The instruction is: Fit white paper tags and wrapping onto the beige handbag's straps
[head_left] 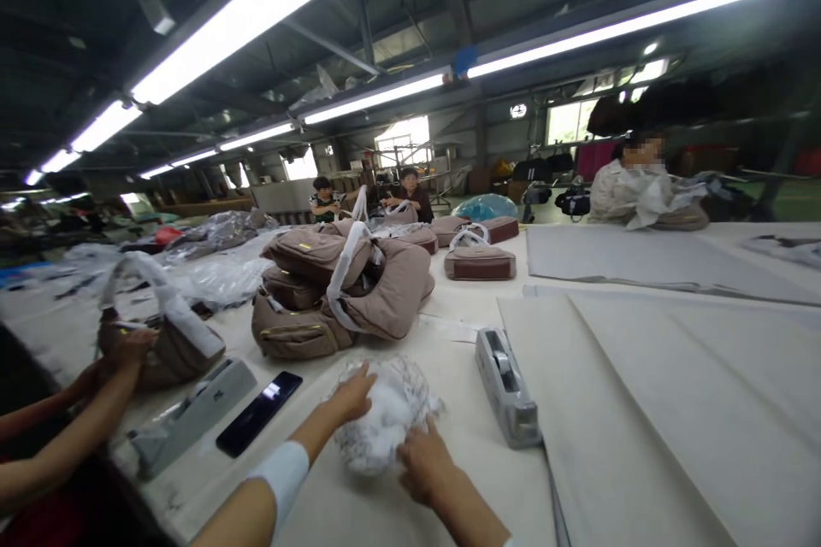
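Note:
A crumpled white wad (pixel 388 419), like stuffing in thin crinkled wrapping, lies on the table in front of me. My left hand (pixel 351 396) is closed at its upper left side, with the index finger stretched over the white filling. At the lower right edge, my right hand (pixel 427 460) has its fingers curled against the wrapping. The undersides of both hands are hidden. To the right of the wad stands a grey tape dispenser (pixel 506 389); a dark phone (pixel 260 413) lies to the left.
Taupe bags (pixel 385 295) with white-wrapped handles are piled ahead. At left, another person's hands (pixel 132 350) touch a bag (pixel 173 359) beside a second tape dispenser (pixel 192 419). Large pale sheets (pixel 667 393) cover the right side. Several people work farther back.

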Available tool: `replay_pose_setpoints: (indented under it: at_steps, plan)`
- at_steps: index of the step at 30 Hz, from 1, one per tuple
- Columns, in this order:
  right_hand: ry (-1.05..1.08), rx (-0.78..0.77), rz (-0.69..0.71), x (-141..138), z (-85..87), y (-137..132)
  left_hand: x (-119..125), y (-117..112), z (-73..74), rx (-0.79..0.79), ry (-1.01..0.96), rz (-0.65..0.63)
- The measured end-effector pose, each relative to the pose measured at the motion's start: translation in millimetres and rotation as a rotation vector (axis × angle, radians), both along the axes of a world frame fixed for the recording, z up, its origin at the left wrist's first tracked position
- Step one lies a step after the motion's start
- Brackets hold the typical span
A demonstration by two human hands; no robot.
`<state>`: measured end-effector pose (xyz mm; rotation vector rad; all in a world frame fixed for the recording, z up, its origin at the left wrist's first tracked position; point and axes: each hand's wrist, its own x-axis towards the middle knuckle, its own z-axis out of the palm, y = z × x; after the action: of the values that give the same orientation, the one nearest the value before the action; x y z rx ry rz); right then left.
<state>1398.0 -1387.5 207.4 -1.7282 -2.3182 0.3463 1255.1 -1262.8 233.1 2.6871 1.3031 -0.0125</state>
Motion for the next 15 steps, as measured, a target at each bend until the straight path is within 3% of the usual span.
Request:
replay_pose_setpoints:
  at_steps: [5, 9, 12, 15]
  plan:
    - [0.003, 0.081, 0.001, 44.1, 11.9, -32.3, 7.4, 3.1, 10.6, 0.048, -0.155, 0.025]
    - [-0.015, 0.066, 0.027, 58.0, 14.1, -47.3, 5.7, -11.3, 3.0, 0.041, -0.182, 0.0]
    - [-0.019, 0.082, 0.084, 49.1, 14.3, -34.5, 4.4, -12.6, -11.4, -0.013, -0.109, -0.044]
    - [0.001, 0.153, 0.166, 32.1, 9.4, 2.8, 3.4, 4.3, -25.7, -0.045, -0.031, -0.045]
